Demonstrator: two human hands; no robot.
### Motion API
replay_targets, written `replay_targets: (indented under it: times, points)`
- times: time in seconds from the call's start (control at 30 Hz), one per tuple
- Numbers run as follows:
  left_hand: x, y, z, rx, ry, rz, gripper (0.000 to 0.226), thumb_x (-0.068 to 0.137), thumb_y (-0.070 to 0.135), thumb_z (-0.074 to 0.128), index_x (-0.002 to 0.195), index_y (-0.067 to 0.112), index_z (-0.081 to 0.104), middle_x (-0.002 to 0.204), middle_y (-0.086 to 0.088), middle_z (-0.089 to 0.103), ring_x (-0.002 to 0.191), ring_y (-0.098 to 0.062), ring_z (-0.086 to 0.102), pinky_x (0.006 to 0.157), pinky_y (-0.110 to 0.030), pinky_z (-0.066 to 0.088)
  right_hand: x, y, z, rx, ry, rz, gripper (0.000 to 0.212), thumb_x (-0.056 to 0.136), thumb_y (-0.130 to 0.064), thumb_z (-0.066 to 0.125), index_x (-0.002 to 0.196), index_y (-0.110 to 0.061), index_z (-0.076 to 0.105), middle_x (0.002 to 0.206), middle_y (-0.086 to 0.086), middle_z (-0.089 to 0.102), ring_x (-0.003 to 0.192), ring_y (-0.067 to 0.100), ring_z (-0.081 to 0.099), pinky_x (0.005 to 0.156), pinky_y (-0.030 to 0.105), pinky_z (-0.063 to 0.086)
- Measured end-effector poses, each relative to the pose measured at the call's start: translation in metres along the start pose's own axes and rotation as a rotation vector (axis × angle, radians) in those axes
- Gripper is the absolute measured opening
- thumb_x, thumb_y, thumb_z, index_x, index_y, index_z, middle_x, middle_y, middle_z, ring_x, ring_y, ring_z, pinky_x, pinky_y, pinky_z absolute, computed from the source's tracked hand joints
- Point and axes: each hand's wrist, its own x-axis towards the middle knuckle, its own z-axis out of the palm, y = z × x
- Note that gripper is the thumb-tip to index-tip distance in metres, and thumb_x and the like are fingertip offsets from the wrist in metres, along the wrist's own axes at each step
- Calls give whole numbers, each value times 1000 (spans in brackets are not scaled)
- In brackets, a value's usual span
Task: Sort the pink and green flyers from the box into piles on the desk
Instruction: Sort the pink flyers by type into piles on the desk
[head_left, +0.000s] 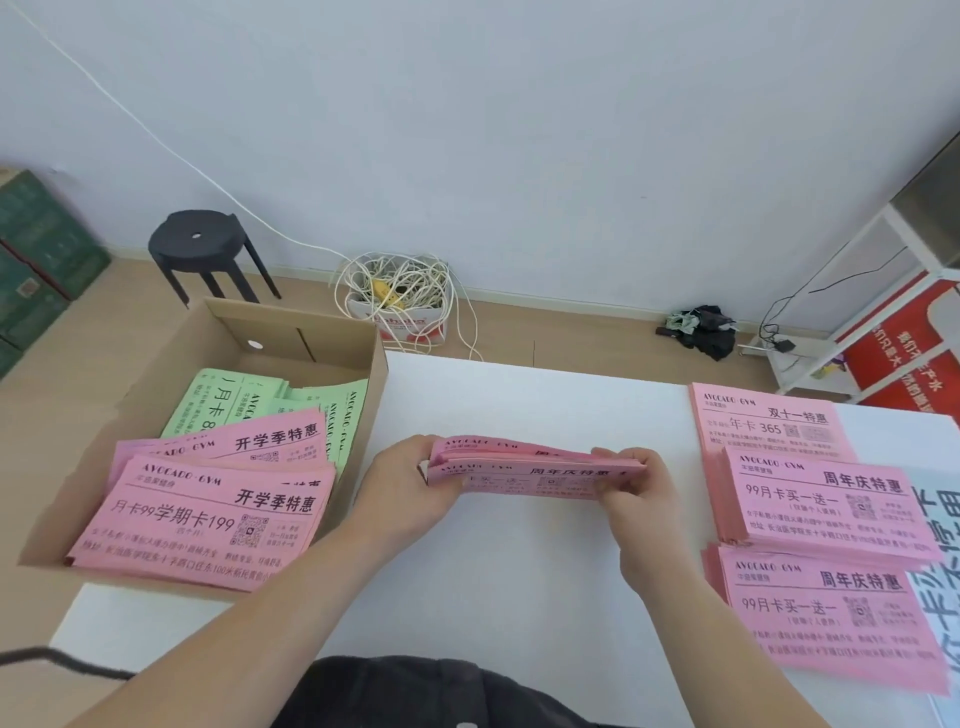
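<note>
9 o'clock, far left: green cartons stacked on the floor. 10 o'clock: black stool, just behind the cardboard box. The box is open-topped and sits at the desk's left edge. Inside it, green flyers lie at the far side, with loose pink flyers at the near side overlapping the green.

12 o'clock, on the floor: cord box with white cable tangled in it.

Left hand is just right of the cardboard box, fingers curled under the left end of the held pink stack, thumb on top. The stack is dead centre over the white desk, roughly level. Can't tell whether its lower edge touches the desk. Right hand grips the stack's right end, fingers curled round it.

1 o'clock: dark cloth heap on the floor. 2 o'clock: red banners.

3 to 4 o'clock, on the desk's right side, are three pink piles: far pile, middle pile and near pile, each nearer one overlapping the pile behind it. A white printed sheet lies under their right edge.
</note>
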Motion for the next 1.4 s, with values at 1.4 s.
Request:
replay_targets:
  times: [1.4]
  points:
    - [-1,-6,7,43,102,-10,30,100,16,61,125,29,54,118,16,55,95,1,60,75,-8,40,-10,1,10,-109,87,-85,24,91,-4,69,104,-24,64,101,-11,70,104,7,66,91,26,53]
